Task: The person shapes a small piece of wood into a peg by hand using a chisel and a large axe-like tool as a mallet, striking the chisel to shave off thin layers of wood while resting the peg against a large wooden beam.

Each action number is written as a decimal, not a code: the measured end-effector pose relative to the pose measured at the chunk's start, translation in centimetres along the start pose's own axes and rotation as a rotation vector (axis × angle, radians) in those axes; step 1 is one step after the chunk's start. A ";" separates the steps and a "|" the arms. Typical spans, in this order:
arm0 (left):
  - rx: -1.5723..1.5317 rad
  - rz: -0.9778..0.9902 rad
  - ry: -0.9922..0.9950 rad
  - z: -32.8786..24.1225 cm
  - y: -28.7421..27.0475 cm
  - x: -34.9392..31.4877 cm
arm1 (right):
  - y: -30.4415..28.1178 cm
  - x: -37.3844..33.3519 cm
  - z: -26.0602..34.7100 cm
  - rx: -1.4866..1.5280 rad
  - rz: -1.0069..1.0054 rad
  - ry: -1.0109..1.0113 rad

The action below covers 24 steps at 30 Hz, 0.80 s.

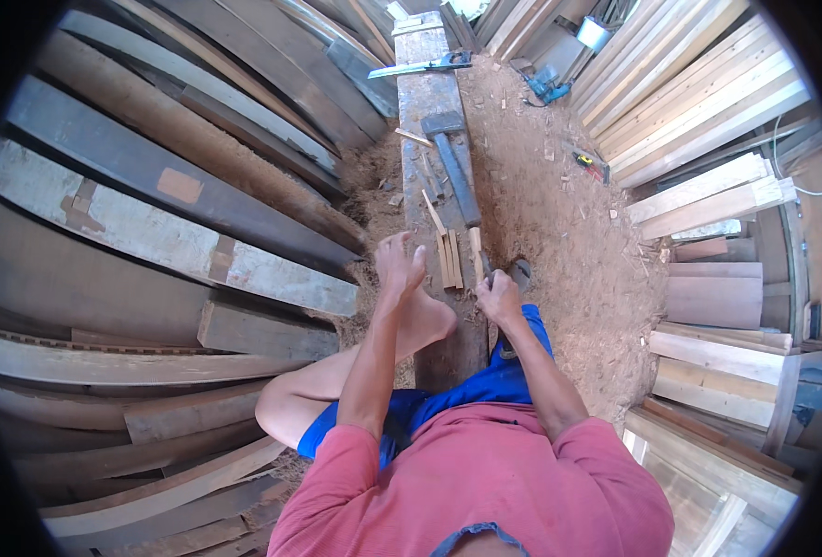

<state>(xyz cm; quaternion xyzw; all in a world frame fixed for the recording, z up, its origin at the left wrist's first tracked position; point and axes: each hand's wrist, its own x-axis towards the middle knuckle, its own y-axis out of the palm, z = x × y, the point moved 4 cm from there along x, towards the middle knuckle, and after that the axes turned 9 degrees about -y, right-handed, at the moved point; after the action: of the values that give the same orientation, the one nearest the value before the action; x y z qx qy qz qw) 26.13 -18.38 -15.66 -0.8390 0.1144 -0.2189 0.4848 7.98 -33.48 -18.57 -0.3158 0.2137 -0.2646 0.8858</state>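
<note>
I sit astride a long grey wooden beam (429, 102) that runs away from me. My left hand (400, 266) rests on the beam with its fingers spread, just left of a few thin pale wooden strips (448, 258). My bare left foot (434, 322) is propped on the beam right behind that hand. My right hand (499, 298) is closed around the lower end of a short pale wooden stick (476, 246), which stands at the beam's right edge beside the strips.
A big dark mallet (455, 162) lies on the beam beyond the strips, and a handsaw (425, 66) lies across its far end. Weathered planks (151, 232) are stacked left and pale boards (699, 111) right. A blue power tool (546, 85) lies on the sawdust floor (559, 232).
</note>
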 end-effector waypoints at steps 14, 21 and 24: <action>0.274 0.985 0.071 3.7 -5.9 -20.5 | -7.4 -7.1 8.9 1.093 0.104 -0.087; -0.465 0.831 -0.161 -1.0 -14.7 -18.7 | -8.7 -8.3 11.7 0.517 0.059 -0.253; -0.654 0.086 -0.155 -1.4 -20.8 -13.6 | -8.6 -8.9 11.9 0.213 0.145 -0.600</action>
<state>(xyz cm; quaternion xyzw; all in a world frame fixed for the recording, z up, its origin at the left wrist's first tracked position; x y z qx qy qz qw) 13.06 -3.44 -0.55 -0.9587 0.1766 -0.0858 0.2059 4.79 -28.47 -2.45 -0.2694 -0.0639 -0.1169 0.9538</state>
